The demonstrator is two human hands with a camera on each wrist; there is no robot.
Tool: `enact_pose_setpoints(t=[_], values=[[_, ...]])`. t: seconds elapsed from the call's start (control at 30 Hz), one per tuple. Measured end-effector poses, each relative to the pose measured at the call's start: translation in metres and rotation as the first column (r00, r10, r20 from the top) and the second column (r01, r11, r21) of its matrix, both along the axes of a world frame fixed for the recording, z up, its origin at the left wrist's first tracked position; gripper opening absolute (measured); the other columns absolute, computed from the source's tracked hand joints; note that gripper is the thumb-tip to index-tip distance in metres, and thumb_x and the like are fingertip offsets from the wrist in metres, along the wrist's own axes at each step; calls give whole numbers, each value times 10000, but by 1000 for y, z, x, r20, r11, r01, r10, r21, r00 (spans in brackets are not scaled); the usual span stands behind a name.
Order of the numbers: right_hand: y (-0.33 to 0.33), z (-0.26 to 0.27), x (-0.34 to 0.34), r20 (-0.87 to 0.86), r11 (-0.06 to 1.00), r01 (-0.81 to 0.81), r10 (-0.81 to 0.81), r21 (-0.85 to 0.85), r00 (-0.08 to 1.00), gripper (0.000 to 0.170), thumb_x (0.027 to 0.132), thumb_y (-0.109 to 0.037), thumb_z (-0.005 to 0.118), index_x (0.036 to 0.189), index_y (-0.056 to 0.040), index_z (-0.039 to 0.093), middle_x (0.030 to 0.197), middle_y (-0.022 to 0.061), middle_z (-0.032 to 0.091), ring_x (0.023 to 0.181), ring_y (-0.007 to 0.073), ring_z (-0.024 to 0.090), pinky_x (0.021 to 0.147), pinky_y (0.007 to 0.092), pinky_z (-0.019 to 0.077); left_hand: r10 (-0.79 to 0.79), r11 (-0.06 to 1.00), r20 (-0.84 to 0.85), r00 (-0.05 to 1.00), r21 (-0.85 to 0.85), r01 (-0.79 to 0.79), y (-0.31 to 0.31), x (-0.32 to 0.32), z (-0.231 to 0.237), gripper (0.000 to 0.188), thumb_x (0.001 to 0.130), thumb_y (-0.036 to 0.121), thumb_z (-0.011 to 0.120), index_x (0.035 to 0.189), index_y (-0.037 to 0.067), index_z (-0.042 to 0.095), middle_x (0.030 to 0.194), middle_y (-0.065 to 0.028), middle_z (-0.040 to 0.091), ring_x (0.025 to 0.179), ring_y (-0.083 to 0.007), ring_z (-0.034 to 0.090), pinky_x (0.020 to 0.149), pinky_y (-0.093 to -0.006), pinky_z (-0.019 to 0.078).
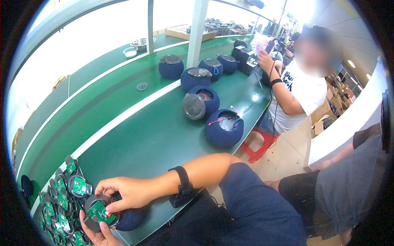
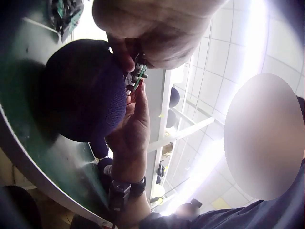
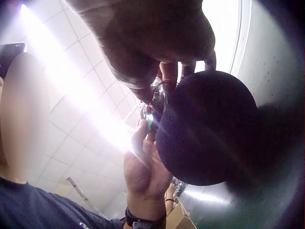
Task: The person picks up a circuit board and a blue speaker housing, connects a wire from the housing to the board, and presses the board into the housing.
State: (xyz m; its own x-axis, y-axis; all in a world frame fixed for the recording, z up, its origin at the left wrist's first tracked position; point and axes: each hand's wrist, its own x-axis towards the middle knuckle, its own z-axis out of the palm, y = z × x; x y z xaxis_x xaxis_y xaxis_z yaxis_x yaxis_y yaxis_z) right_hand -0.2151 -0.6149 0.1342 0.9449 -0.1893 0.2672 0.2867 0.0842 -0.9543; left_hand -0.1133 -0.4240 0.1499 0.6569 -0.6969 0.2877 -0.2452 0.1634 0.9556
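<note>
A green circuit board on a dark round part [image 1: 98, 211] is held between both hands at the lower left of the head view. The left hand [image 1: 98, 234] grips its lower edge with thumb and fingers. From above, the right hand [image 1: 133, 192] pinches at the board near a small connector [image 1: 108, 213]. Directly beneath and beside them sits a dark blue fabric ball [image 1: 132, 219], also large in the left wrist view [image 2: 86, 95] and the right wrist view [image 3: 209, 129]. Thin red wires [image 2: 135, 91] run between board and ball.
Many parts with green boards [image 1: 61, 201] are heaped at the left. Several blue balls stand along the green table [image 1: 152, 131], one with wires sticking out [image 1: 224, 133]. A loose dark disc [image 1: 142, 86] lies beyond the white strip. A seated person [image 1: 301, 92] works at the right.
</note>
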Motion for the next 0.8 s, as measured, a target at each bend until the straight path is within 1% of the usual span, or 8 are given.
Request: enact_pose_setpoints(t=[0.07, 0.27, 0.37, 0.57, 0.67, 0.8], values=[[0, -1, 0, -10, 998, -21, 22, 54, 1000, 423, 911, -90, 708, 1258, 15, 491, 1070, 125, 717, 1019, 147, 642, 934, 325, 487, -3, 1000, -12, 1000, -2, 3, 0, 0, 0, 538, 1014, 57, 568, 1502, -4, 350, 1365, -227, 520, 1174, -306, 558, 1017, -393, 462], [-1, 0, -1, -14, 999, -38, 38, 35, 999, 428, 904, -89, 707, 1262, 25, 501, 1110, 145, 722, 1051, 158, 641, 966, 336, 478, -23, 999, 12, 1000, -21, 24, 0, 4, -5, 539, 1015, 54, 562, 1504, -6, 344, 1378, -240, 508, 1190, -316, 550, 1028, -405, 457], [-1, -1, 0, 1, 1000, -27, 27, 16, 1000, 432, 897, -89, 710, 1261, 22, 506, 1109, 146, 724, 1058, 158, 642, 969, 334, 476, -14, 1000, 30, 999, -16, 15, 0, 5, -7, 539, 1017, 54, 558, 1506, -7, 340, 1384, -240, 504, 1195, -317, 547, 1029, -407, 457], [-1, -2, 1, 2, 1000, -20, 20, 5, 1000, 443, 891, -88, 715, 1265, 22, 504, 1127, 149, 715, 1071, 163, 642, 974, 332, 474, -29, 999, 12, 1000, -16, 29, 2, 3, -4, 545, 1018, 60, 565, 1508, -10, 336, 1388, -235, 502, 1194, -311, 545, 1034, -404, 448], [0, -1, 0, 6, 1000, -26, 26, 16, 1000, 451, 888, -91, 719, 1267, 23, 503, 1136, 153, 710, 1078, 166, 642, 979, 330, 471, -32, 999, 0, 999, -24, 32, 2, 1, -3, 547, 1018, 64, 571, 1505, -13, 336, 1385, -233, 505, 1192, -303, 546, 1033, -399, 445], [3, -1, 0, 9, 998, -27, 27, 60, 1000, 460, 886, -101, 727, 1266, 24, 501, 1105, 143, 710, 1048, 163, 642, 959, 324, 474, -20, 999, 1, 1000, 26, 20, 4, 0, -1, 551, 1017, 70, 576, 1506, -9, 335, 1384, -223, 510, 1191, -301, 547, 1031, -396, 446]])
